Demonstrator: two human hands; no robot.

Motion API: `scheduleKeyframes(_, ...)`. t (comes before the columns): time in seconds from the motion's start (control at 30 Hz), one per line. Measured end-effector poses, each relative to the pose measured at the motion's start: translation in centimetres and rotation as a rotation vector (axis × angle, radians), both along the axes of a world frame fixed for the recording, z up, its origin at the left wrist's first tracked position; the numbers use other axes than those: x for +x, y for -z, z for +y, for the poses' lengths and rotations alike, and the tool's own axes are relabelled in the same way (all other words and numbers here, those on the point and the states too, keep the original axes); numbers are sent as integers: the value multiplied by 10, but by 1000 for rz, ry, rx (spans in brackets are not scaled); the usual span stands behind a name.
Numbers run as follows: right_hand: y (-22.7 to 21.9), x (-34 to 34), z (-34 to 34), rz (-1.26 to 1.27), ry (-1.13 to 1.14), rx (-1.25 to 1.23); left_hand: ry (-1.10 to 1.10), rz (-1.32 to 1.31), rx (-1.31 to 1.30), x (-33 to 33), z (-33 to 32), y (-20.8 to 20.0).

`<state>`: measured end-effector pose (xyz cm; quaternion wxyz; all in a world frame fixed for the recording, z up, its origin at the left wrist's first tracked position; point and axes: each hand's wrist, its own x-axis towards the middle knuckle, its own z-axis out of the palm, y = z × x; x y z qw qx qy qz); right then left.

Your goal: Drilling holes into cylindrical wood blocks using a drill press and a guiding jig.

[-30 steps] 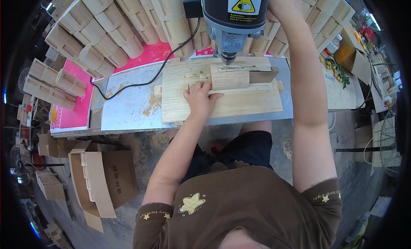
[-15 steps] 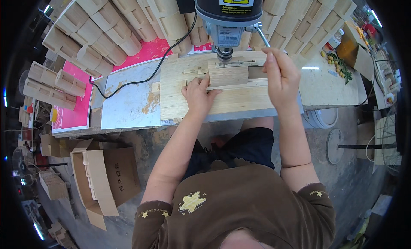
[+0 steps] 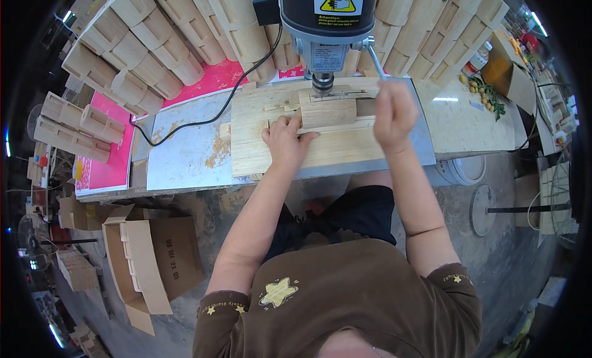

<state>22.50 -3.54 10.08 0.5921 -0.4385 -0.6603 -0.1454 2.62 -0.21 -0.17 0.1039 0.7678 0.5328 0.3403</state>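
Observation:
A pale wooden block [image 3: 328,113] with a rounded face lies on the wooden jig board [image 3: 345,150], below the chuck [image 3: 322,84] of a drill press [image 3: 327,16]. My left hand [image 3: 287,141] holds the block at its left end, index finger against it and thumb stretched along its near side. The other fingers rest on the board. Closed in a fist, my right hand [image 3: 395,114] grips the end of the drill press lever [image 3: 375,59]. The knob inside it is hidden. Under the chuck, the bit's tip is too small to make out.
Stacked wooden pieces [image 3: 132,34] line the table's back on both sides. A black cable [image 3: 213,114] crosses the left side. A sprig of small yellow fruit [image 3: 484,93] lies at the right. On the floor stand an open carton [image 3: 154,247] and a white bucket [image 3: 465,170].
My right hand has pulled the lever slightly nearer and to the left, its fingers closing more tightly. The chuck sits a little lower. My left hand and the block stay put.

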Motion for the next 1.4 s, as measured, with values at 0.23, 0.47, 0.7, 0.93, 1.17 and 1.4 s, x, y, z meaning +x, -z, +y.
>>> scheduleKeyframes(0.23, -138, 11, 76, 39, 267, -286, 26, -32, -57, 1, 2, -3)
scheduleKeyframes(0.47, -102, 28, 80, 234, -204, -421, 68, -208, -203, 3, 14, -6)
scheduleKeyframes(0.7, 32, 46, 9, -301, -67, -635, 203, -428, -136, -13, 16, -3)
scheduleKeyframes(0.93, 21, 29, -28, -267, -167, -756, 334, -398, -154, -135, -27, -48)
scheduleKeyframes(1.17, 22, -4, -51, -292, -175, -703, -115, -1012, -673, -178, -54, -98)
scheduleKeyframes(1.4, 21, -9, -53, -290, -235, -667, -227, -946, -885, -138, -72, -92)
